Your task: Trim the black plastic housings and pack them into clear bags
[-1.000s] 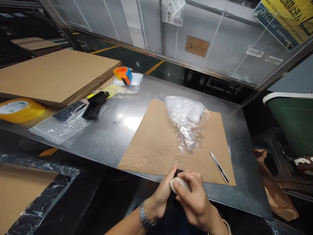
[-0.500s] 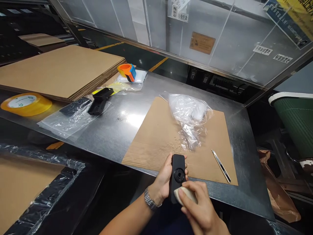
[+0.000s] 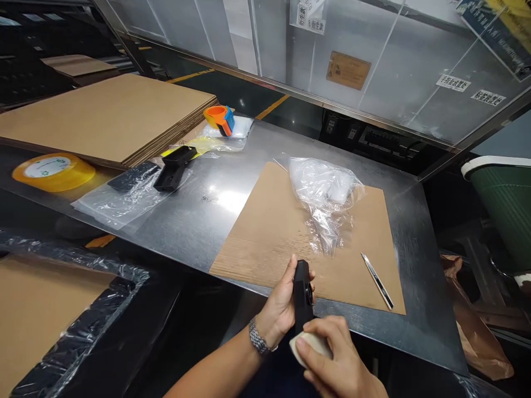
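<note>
My left hand [image 3: 282, 304] is closed around a long black plastic housing [image 3: 301, 296] with a round fitting on its face, now turned edge-on toward the right. Between the thumb and fingers of my right hand [image 3: 338, 356] is a pale, off-white pad [image 3: 309, 347], perhaps a folded cloth or sponge. The pad lies against the lower end of the housing, which it partly hides. Both hands are just in front of the bench's near edge, beside a cardboard sheet [image 3: 257, 232]. A utility knife [image 3: 377, 281] and a crumpled clear plastic bag [image 3: 323, 188] lie on the cardboard.
Left on the metal bench [image 3: 199, 221] are a black open tray-like part [image 3: 175, 168], a clear bag [image 3: 116, 202] and a yellow tape roll [image 3: 53, 172]. Behind them stand a cardboard stack [image 3: 124, 116] and an orange-blue tape dispenser [image 3: 222, 119]. A green bin [image 3: 501, 215] is at right.
My left hand has rolled the black housing, so its side faces me and the round fitting points right. The pad in my right hand has moved slightly down and left along it.
</note>
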